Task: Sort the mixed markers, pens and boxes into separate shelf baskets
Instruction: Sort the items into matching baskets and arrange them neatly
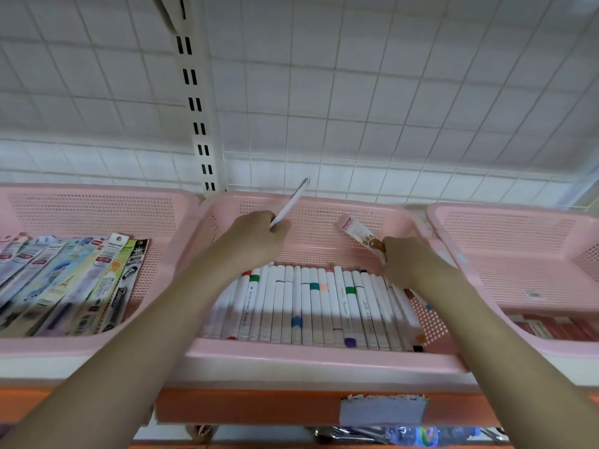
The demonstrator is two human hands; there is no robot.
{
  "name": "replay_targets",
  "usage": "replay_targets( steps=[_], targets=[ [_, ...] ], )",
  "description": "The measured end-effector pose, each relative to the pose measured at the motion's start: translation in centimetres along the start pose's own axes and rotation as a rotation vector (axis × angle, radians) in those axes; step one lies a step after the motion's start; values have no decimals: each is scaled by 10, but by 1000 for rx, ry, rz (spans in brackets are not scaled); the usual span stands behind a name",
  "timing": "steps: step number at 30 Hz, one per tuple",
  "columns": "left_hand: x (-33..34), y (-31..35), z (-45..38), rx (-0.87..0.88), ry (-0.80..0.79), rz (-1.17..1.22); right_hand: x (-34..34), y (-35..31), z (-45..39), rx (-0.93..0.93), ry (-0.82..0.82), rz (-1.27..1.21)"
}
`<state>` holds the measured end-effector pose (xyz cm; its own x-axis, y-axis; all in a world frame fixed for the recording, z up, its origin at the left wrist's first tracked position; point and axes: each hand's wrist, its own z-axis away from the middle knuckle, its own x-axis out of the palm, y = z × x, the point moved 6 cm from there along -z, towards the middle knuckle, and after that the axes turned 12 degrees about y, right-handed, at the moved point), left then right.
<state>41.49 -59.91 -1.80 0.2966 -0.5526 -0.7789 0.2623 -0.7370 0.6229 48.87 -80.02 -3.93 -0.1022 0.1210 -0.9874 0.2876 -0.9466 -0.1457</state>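
Two stray items appear to be in the middle of being picked out of the middle basket [324,353], which is taken here as the landmark. That basket is largely filled with a row of white markers [311,306] lying side by side along its floor.

A white pen [289,202] is gripped in the left hand [259,236], above the back left part of the middle basket; the fingers are curled round its lower end and its tip is pointed up towards the wire grid behind the basket. A small pink packet [359,233] is pinched in the right hand [410,259], above the back right part of the same basket, with the fingers closed on its lower end.

To the left of the middle basket, another pink basket [97,343] is seen filled with packaged pens [74,283]. To the right, a third basket [518,212] holds reddish boxes [557,325] at its near edge.

The next move is judged to call for each item to be carried out of the middle basket: the pen probably leftwards, the packet to whichever side basket matches it, which cannot be told from its blurred print. Care would be needed to clear the basket rims.
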Motion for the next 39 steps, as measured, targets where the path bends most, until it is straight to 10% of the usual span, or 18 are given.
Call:
replay_targets(
  steps=[16,34,39],
  targets=[
    [10,8,10,8,12,104,-15,3,17,50,75,-429],
    [17,12,16,-28,52,195,-8,10,33,123,207,208],
    [-10,23,26,8,285,346,-20,-6,30,6,317,-49]
  ],
)
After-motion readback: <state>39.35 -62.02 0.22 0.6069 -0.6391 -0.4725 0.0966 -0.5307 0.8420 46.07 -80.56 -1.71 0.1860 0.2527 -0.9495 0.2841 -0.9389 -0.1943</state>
